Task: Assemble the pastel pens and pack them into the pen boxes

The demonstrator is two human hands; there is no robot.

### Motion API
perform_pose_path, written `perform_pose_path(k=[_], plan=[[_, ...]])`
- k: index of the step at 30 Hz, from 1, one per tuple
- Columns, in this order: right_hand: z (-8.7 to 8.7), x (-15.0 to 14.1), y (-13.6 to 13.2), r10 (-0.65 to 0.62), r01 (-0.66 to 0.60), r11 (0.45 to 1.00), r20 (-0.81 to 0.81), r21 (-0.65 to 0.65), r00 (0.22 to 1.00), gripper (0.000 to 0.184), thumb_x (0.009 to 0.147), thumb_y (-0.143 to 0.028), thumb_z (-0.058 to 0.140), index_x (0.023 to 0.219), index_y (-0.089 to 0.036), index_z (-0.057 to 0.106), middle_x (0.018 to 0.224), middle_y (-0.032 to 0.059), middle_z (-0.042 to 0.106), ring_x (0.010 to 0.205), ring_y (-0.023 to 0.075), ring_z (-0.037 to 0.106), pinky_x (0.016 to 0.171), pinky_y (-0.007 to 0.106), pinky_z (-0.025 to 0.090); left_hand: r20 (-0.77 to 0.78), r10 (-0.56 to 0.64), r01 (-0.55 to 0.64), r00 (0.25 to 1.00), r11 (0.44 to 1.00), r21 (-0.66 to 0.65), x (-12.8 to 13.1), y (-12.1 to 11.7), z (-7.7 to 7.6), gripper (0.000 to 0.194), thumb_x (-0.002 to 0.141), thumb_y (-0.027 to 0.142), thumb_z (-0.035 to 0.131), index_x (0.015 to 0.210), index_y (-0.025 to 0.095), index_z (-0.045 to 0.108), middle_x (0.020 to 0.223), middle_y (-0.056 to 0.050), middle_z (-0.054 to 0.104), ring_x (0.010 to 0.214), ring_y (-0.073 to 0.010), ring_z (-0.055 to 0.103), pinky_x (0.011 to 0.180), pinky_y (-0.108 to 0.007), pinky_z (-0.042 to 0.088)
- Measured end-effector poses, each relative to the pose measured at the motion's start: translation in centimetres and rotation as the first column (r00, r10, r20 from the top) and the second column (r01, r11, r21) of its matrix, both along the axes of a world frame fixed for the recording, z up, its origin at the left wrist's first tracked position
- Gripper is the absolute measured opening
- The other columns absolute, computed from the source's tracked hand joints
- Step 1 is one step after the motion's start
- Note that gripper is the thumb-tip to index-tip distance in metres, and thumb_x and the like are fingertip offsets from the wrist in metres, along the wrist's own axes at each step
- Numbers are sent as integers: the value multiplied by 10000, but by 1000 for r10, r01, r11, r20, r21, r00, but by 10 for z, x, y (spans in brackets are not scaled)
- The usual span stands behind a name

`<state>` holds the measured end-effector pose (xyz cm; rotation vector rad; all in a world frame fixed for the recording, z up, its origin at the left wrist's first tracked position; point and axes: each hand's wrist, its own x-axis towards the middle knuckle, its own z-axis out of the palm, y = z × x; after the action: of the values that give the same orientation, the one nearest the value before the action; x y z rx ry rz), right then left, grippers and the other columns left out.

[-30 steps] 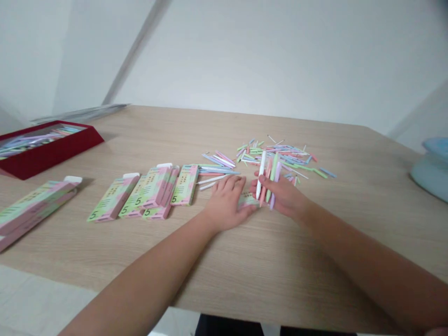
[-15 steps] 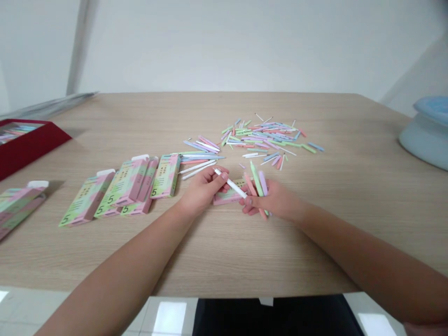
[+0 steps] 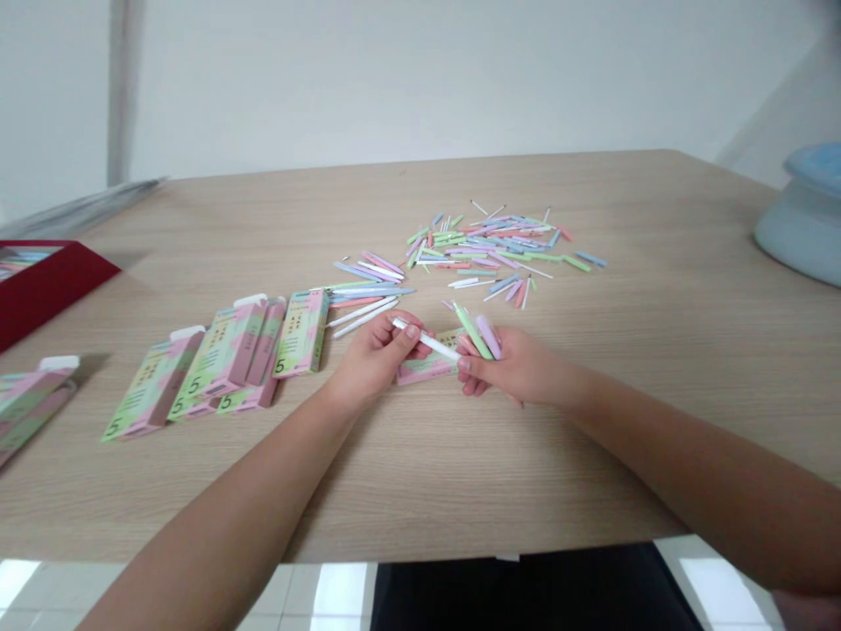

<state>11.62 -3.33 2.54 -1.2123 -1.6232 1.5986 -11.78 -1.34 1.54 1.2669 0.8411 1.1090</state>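
Note:
Between my hands lies a white pen, slanting down to the right. My left hand pinches its upper left end. The fingers of my right hand close on its lower right end and also wrap round a green pen and a purple pen, which stick up from the grip. A small tip of something pinkish shows below that hand. Under the white pen a pink and green box rests on the table, partly hidden by my hands.
Several pink and green boxes lie to the left, more at the far left edge. A few pens lie beside them. A large scattered pile of coloured pen parts lies further back. A red box is at left, a pale blue round object at right.
The view has shifted slightly. My right hand has turned, so the green and purple pens lean further left, and the coral pen that showed among them is now mostly hidden.

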Motion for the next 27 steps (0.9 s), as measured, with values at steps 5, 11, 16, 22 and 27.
perform_pose_path(k=[5, 11, 16, 22, 27], plan=[[6, 0, -4, 41, -77, 979, -187, -187, 981, 404, 809, -537, 820, 798, -160, 675, 743, 39, 714, 629, 154, 707, 603, 289, 616, 16, -55, 55, 998, 998, -4, -2, -1, 6, 387, 818, 512, 825, 931, 188, 647, 821, -11, 713, 662, -104, 621, 619, -213, 513], [5, -2, -7, 32, -90, 967, -238, -239, 971, 405, 809, -542, 818, 819, -166, 668, 731, 26, 714, 600, 142, 693, 582, 273, 610, 50, -72, 73, 996, 997, -6, -3, 0, 8, 403, 802, 523, 836, 933, 194, 643, 842, -11, 725, 658, -102, 627, 632, -220, 541], [7, -1, 0, -40, 26, 995, -154, -92, 987, 380, 797, -511, 839, 909, -182, 685, 845, 57, 767, 639, 158, 724, 584, 280, 621, 103, 42, -35, 994, 997, -76, 0, 1, 4, 450, 719, 509, 901, 918, 193, 650, 860, -4, 730, 681, -104, 656, 688, -244, 597], [16, 12, 1, -121, 98, 971, 94, 216, 988, 246, 832, -352, 801, 1025, -223, 719, 723, 14, 751, 640, 188, 711, 586, 294, 561, 122, 104, -76, 987, 974, -214, 0, 1, 6, 392, 693, 396, 940, 859, 167, 669, 793, -3, 731, 711, -108, 723, 670, -183, 617], [19, 17, -1, -239, 106, 890, 255, 444, 937, 225, 835, -394, 777, 1013, -256, 773, 894, 26, 788, 792, 229, 719, 697, 332, 522, 79, 80, -56, 994, 961, -270, -3, -1, 7, 449, 665, 409, 958, 919, 157, 687, 800, -38, 771, 704, -131, 755, 629, -167, 616]])
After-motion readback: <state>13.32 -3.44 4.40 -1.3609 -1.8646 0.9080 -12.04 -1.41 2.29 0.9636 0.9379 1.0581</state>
